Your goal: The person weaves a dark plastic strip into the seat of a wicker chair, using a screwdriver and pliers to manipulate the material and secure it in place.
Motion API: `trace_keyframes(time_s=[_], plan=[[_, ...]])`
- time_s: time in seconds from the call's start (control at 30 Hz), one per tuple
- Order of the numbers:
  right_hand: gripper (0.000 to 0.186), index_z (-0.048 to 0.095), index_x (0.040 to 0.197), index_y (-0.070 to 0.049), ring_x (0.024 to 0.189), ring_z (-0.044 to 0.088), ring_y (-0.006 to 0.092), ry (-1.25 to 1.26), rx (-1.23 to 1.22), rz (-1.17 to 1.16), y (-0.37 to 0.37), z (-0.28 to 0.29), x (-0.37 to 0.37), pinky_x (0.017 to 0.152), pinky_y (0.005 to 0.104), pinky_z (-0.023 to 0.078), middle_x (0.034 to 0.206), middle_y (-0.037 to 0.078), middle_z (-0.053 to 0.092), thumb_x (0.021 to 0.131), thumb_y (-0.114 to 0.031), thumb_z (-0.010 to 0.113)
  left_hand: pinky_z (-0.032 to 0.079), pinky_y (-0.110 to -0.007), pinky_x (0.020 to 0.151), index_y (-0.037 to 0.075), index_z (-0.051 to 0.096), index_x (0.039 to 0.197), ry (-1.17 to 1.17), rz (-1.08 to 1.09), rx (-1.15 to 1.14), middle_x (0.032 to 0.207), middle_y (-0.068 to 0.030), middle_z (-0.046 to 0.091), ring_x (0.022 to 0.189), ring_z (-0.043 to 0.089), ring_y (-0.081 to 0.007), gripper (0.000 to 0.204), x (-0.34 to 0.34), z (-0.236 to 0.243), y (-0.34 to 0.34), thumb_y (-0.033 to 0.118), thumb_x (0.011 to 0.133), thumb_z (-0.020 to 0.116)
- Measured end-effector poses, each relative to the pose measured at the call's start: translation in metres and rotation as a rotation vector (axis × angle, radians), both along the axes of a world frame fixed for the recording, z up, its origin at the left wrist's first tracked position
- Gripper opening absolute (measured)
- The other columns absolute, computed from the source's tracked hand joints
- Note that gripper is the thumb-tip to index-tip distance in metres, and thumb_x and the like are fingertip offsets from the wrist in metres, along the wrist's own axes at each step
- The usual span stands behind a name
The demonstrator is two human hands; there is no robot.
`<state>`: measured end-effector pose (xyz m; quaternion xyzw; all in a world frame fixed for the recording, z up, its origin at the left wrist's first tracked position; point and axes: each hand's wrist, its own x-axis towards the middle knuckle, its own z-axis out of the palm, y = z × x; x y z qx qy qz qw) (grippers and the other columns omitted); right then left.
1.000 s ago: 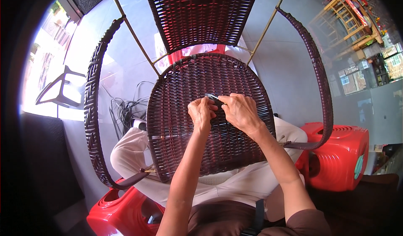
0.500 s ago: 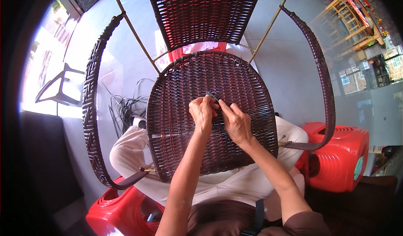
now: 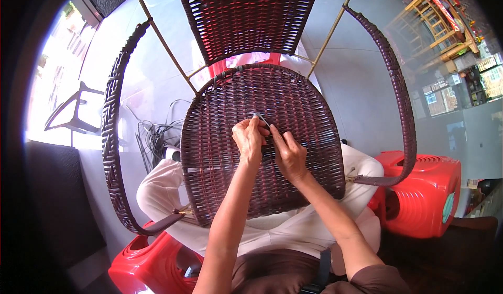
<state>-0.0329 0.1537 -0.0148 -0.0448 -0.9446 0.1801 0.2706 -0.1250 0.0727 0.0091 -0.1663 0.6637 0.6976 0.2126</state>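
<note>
Hands [image 3: 248,139], two, left pinching one slim object [image 3: 263,119], right [image 3: 291,158] unclear in grip, one woven seat [image 3: 296,97], two armrests [image 3: 111,137]

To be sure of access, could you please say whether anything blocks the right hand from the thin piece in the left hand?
Nothing visible does: the right hand is close beside the thin piece, above the woven seat; whether hand and piece touch is unclear.

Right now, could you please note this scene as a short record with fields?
Left hand: fingers closed on a small slim object, kind unclear
Right hand: index finger extended toward that object; contact unclear
Beneath both hands: dark brown woven chair seat
Beyond it: woven chair back
Floor, left: tangled dark strands
Right side: red plastic stool
</note>
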Motion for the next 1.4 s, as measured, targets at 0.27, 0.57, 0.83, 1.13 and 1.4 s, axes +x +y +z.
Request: trace_keyframes(time_s=[0.27,0.57,0.83,1.13,1.4], plan=[[0.051,0.057,0.12,-0.001,0.058,0.06,0.0163,0.015,0.011,0.001,0.001,-0.002,-0.001,0.046,0.027,0.05,0.075,0.007,0.053,0.07,0.012,0.055,0.032,-0.022,0.034,-0.001,0.062,0.071,-0.003,-0.011,-0.012,0.055,-0.0072,0.059,0.035,0.042,-0.0095,0.028,-0.005,0.0,0.002,0.019,0.089,0.053],[0.03,0.061,0.111,-0.002,0.058,0.062,0.0257,-0.176,-0.159,-0.042,0.004,0.032,-0.003,0.048,0.0344,0.049,0.074,0.012,0.057,0.081,-0.004,0.061,0.039,-0.023,0.036,-0.004,0.063,0.073,0.023,-0.094,-0.091,0.053,-0.0092,0.06,0.037,0.05,-0.0114,0.029,-0.009,-0.006,-0.001,0.02,0.089,0.055],[0.028,0.063,0.107,-0.003,0.058,0.063,0.0253,-0.258,-0.165,-0.038,0.014,0.05,-0.016,0.05,0.0335,0.051,0.072,0.011,0.059,0.079,-0.006,0.064,0.051,-0.028,0.044,-0.01,0.059,0.083,-0.176,-0.096,0.172,0.065,-0.019,0.063,0.048,0.061,-0.023,0.029,-0.013,0.002,-0.009,0.013,0.085,0.043],[0.02,0.064,0.098,-0.005,0.063,0.063,0.0304,-0.286,-0.156,0.044,0.026,0.057,-0.029,0.054,0.0388,0.051,0.07,0.013,0.059,0.078,-0.007,0.061,0.054,-0.027,0.046,-0.011,0.057,0.086,-0.105,-0.095,0.17,0.067,-0.0183,0.063,0.051,0.063,-0.0219,0.024,-0.008,-0.001,-0.007,0.005,0.087,0.039],[0.009,0.061,0.088,-0.004,0.063,0.062,0.0319,-0.315,-0.164,0.077,0.028,0.057,-0.032,0.055,0.0411,0.051,0.069,0.014,0.059,0.08,-0.009,0.059,0.051,-0.024,0.045,-0.009,0.06,0.088,0.013,-0.084,0.034,0.067,-0.0146,0.065,0.05,0.062,-0.0167,0.026,0.001,-0.006,0.0,0.008,0.091,0.04]])
